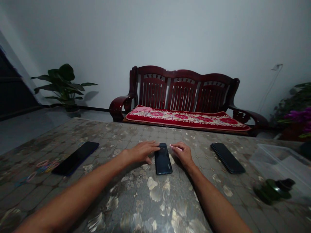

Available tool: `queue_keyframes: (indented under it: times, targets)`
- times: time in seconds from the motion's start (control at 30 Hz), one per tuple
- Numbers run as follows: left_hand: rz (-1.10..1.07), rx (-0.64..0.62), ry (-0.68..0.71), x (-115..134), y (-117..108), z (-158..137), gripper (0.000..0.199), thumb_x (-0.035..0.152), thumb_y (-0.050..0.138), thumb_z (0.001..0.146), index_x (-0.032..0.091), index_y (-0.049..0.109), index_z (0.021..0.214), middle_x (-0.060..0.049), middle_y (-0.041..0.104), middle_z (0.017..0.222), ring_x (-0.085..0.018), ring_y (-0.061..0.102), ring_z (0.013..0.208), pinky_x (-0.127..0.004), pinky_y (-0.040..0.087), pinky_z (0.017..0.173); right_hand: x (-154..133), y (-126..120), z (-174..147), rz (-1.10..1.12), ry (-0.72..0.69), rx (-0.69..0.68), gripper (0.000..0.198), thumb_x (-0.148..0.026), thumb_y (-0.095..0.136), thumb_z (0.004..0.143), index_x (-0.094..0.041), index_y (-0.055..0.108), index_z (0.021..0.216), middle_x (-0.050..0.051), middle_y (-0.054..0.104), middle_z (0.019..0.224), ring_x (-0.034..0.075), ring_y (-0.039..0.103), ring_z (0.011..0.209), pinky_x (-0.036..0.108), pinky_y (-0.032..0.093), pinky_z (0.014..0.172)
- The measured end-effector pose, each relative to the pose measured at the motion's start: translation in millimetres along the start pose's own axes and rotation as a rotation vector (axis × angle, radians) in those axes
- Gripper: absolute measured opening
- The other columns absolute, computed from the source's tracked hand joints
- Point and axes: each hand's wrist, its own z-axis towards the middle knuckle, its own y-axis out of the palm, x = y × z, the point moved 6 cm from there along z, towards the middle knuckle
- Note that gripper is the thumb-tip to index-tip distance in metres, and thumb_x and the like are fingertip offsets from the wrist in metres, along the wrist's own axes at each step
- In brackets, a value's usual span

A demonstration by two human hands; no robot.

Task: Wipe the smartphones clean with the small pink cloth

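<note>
A dark, glossy smartphone [163,161] lies flat on the table in front of me, with small lettering near its lower right edge. My left hand [143,151] reaches in from the left, palm down, its fingers stretched out and the tips at the phone's upper left edge. Just right of the phone, my right hand [184,154] is closed in a pinch. A small pale pink piece [175,147] sticks out between its fingers; its kind I cannot make out. Whether the right hand touches the phone is unclear.
A second phone [76,159] lies left, beside several coloured loops [46,166]. To the right are a third dark phone [227,158], a green bottle [273,191] with a black cap and a clear plastic box [272,158]. Behind the table stands a wooden bench [182,87].
</note>
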Motion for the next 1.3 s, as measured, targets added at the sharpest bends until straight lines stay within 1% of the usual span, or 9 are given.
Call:
queue_keyframes:
  times: [0.13,0.23,0.4,0.5,0.7,0.83,0.97,1.13,1.3]
  targets:
    - [0.056,-0.255,0.01,-1,-1,37,0.104,0.028,0.096,0.059,0.026,0.045,0.15,-0.015,0.038,0.16,-0.039,0.033,0.148,-0.053,0.035,0.117,10,-7,2,0.07,0.113,0.087,0.022,-0.038,0.072,0.07,-0.02,0.081,0.08,0.007,0.075,0.083,0.023,0.067,0.081,0.034,0.05,0.077]
    - [0.065,-0.379,0.028,6,1,60,0.102,0.026,0.094,0.059,0.028,0.046,0.149,-0.014,0.034,0.162,-0.041,0.027,0.15,-0.057,0.033,0.116,15,-9,3,0.122,0.162,0.124,0.023,-0.039,0.073,0.067,-0.02,0.081,0.077,0.007,0.075,0.082,0.024,0.066,0.08,0.034,0.05,0.076]
    - [0.022,-0.428,0.01,2,8,75,0.109,0.026,0.097,0.046,0.031,0.052,0.144,-0.009,0.039,0.16,-0.041,0.028,0.149,-0.057,0.033,0.116,16,-7,3,0.151,0.203,0.102,0.021,-0.036,0.074,0.065,-0.021,0.082,0.077,0.006,0.075,0.082,0.023,0.066,0.08,0.034,0.049,0.076]
    - [0.016,-0.449,-0.006,-3,11,74,0.111,0.029,0.098,0.047,0.032,0.049,0.146,-0.008,0.039,0.161,-0.039,0.029,0.149,-0.055,0.032,0.117,17,-6,3,0.164,0.22,0.092,0.02,-0.035,0.074,0.065,-0.02,0.082,0.077,0.007,0.075,0.083,0.023,0.066,0.08,0.034,0.05,0.077]
    - [0.047,-0.391,-0.049,-8,6,62,0.1,0.04,0.095,0.055,0.026,0.052,0.144,-0.013,0.048,0.153,-0.037,0.042,0.141,-0.046,0.037,0.115,20,-6,4,0.171,0.232,0.091,0.023,-0.036,0.074,0.065,-0.02,0.082,0.079,0.008,0.076,0.084,0.024,0.067,0.082,0.034,0.05,0.077]
    - [0.054,-0.291,-0.118,-12,1,46,0.094,0.055,0.09,0.061,0.022,0.054,0.141,-0.013,0.059,0.136,-0.033,0.06,0.12,-0.038,0.048,0.102,21,-5,4,0.158,0.235,0.091,0.024,-0.037,0.074,0.066,-0.02,0.082,0.08,0.008,0.076,0.086,0.024,0.067,0.083,0.035,0.051,0.078]
    - [0.094,-0.195,-0.217,-11,-2,25,0.085,0.062,0.081,0.07,0.021,0.055,0.14,-0.013,0.061,0.125,-0.031,0.062,0.112,-0.037,0.05,0.094,21,-6,5,0.138,0.208,0.118,0.027,-0.04,0.073,0.068,-0.02,0.082,0.083,0.008,0.077,0.088,0.024,0.067,0.085,0.036,0.051,0.08]
    - [0.17,-0.123,-0.45,7,-5,3,0.072,0.06,0.074,0.079,0.019,0.057,0.136,-0.016,0.062,0.123,-0.034,0.063,0.108,-0.041,0.051,0.09,21,-7,6,0.125,0.18,0.126,0.027,-0.04,0.073,0.069,-0.02,0.082,0.084,0.008,0.076,0.09,0.025,0.067,0.086,0.036,0.051,0.082]
    - [0.283,-0.084,-0.597,40,-6,-5,0.059,0.06,0.065,0.086,0.012,0.065,0.121,-0.019,0.064,0.117,-0.037,0.061,0.11,-0.045,0.051,0.091,20,-7,7,0.099,0.153,0.134,0.025,-0.04,0.072,0.07,-0.021,0.082,0.083,0.007,0.076,0.09,0.024,0.067,0.086,0.037,0.05,0.084]
